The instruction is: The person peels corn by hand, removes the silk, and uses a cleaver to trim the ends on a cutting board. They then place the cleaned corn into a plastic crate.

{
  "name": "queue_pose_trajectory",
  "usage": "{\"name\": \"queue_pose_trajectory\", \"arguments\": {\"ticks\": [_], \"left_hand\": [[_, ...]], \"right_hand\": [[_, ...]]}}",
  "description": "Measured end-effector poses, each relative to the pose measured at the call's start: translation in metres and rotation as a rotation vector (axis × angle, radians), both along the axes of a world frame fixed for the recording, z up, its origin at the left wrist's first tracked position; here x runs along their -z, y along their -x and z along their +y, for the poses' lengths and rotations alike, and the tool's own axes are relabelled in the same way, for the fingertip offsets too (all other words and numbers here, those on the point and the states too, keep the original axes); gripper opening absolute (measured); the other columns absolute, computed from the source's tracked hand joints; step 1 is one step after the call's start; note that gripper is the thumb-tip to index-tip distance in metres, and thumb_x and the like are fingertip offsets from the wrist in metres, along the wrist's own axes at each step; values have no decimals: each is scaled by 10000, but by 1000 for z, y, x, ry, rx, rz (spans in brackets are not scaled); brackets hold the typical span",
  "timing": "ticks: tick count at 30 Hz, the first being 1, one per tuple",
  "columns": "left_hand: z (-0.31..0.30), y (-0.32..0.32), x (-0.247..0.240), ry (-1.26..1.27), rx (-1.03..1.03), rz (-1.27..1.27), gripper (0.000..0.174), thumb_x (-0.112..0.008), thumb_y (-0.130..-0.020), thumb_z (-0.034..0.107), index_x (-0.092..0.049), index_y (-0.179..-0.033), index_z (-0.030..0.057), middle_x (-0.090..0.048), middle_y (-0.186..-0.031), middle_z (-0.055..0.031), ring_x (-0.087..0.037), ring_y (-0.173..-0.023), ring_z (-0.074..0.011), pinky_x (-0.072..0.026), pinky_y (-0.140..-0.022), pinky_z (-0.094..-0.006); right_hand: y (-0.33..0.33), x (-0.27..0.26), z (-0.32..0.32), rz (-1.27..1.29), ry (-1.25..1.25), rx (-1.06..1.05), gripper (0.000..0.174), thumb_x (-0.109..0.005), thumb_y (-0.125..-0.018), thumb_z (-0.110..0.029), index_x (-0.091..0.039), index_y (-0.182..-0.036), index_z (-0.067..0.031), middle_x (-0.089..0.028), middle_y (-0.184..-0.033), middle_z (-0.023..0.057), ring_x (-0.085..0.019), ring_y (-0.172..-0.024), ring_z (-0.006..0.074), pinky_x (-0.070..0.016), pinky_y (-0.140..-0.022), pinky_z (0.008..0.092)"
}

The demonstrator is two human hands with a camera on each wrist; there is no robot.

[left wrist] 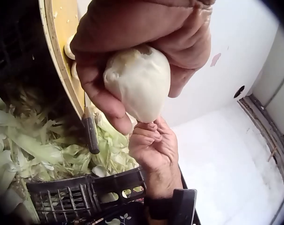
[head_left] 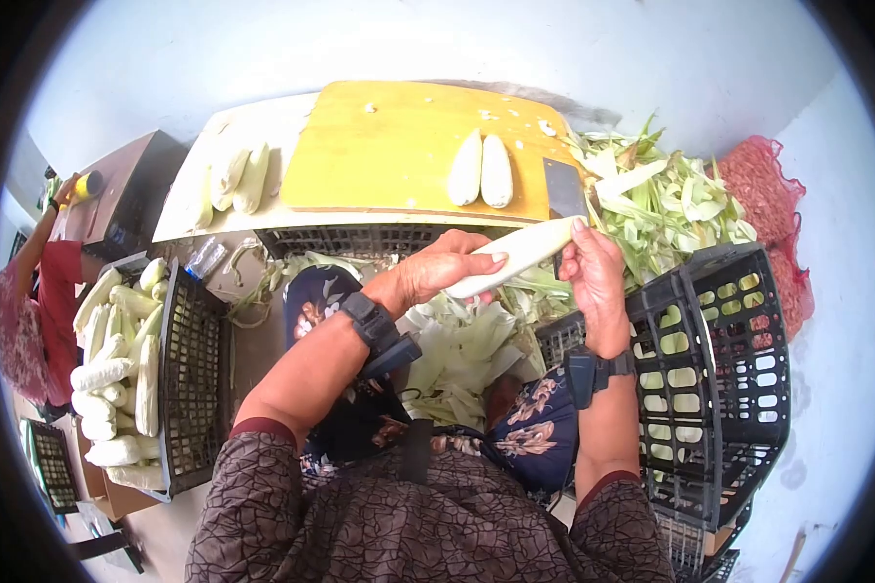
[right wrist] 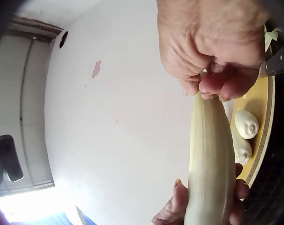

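My left hand (head_left: 444, 267) grips a pale ear of corn (head_left: 520, 255), still wrapped in smooth inner husk, around its thick end. At the narrow tip, the fingers of my right hand (head_left: 593, 267) pinch the husk, as the right wrist view also shows. In the left wrist view the blunt stem end of the ear (left wrist: 139, 86) faces the camera. Two similar ears (head_left: 481, 170) lie side by side on the yellow board (head_left: 379, 146) beyond my hands. A knife with a broad dark blade (head_left: 562, 187) rests at that board's right edge.
Loose husks (head_left: 651, 199) are heaped at the right, with more between my knees. A black crate (head_left: 199, 389) of unpeeled ears stands left, and black crates (head_left: 710, 379) stand right. Red mesh sacks (head_left: 763, 194) lean by the wall. Another person (head_left: 44, 272) is at far left.
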State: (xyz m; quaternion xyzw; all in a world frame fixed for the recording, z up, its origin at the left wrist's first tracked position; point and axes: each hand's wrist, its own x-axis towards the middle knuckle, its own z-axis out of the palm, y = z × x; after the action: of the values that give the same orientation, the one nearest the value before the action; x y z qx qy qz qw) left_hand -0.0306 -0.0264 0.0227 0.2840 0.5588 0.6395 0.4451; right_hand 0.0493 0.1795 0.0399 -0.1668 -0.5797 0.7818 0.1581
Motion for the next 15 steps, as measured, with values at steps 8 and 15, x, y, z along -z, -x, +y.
{"name": "queue_pose_trajectory", "arguments": {"ticks": [8,15], "left_hand": [[11,3,11,-145,-118,-131,461,-548,-850,202,-429,-1212,-57,-585,-1010,-117,-596,-853,-164,-483,-736,-259],[13,1,13,-150,-150,90,427,-571,-808,90,-446,-1195,-38,-558,-1061,-70,-525,-971,-129,-409,-866,-264]], "right_hand": [[-3,0,-14,-52,-126,-232,237,-562,-860,-193,-577,-939,30,-573,-674,57,-464,-436,57,-397,-405,177],[-3,2,-15,-46,-180,-273,202,-569,-844,-156,-575,-930,27,-583,-680,66,-466,-443,61,-404,-415,182]]}}
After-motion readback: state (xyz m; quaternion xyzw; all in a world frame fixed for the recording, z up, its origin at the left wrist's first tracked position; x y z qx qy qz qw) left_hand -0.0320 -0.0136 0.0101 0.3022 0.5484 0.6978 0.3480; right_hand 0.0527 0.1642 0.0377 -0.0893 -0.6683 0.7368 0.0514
